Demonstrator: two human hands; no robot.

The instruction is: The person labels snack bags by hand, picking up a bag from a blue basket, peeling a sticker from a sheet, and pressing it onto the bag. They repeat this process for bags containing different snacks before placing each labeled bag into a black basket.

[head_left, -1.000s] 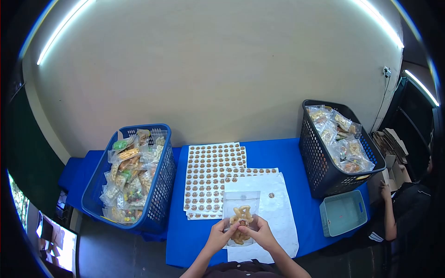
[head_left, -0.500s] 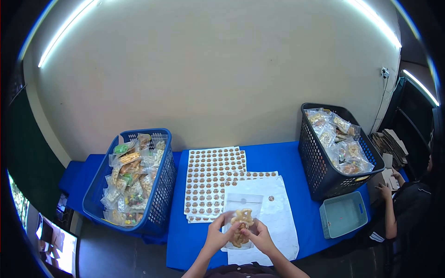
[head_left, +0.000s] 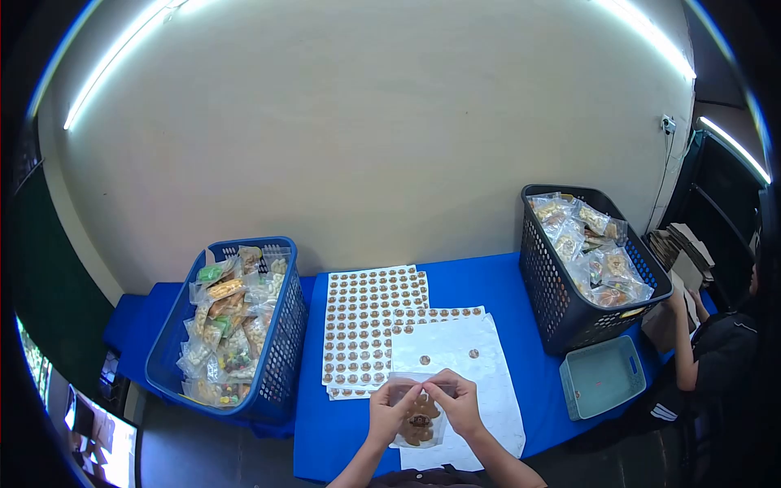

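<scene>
Between my two hands is a clear plastic bag (head_left: 420, 420) with brown snack pieces inside and a round sticker on its front. My left hand (head_left: 386, 413) pinches the bag's top edge from the left. My right hand (head_left: 460, 405) pinches the same edge from the right, the fingertips of both nearly touching. Under and beyond the bag lies a white backing sheet (head_left: 480, 382) with two round stickers on it. Sheets full of round brown stickers (head_left: 358, 325) lie just to the left.
A blue basket (head_left: 277, 325) of filled bags stands left, a dark basket (head_left: 547, 285) of bags right. A pale green tray (head_left: 602, 378) sits before the dark one. At far right, another person's arm (head_left: 686, 350) reaches toward cardboard pieces (head_left: 683, 252).
My hands have shifted from the bag's middle to its top edge, and the bag now hangs lower. A second loose sticker shows on the white sheet. The other person's hands have moved.
</scene>
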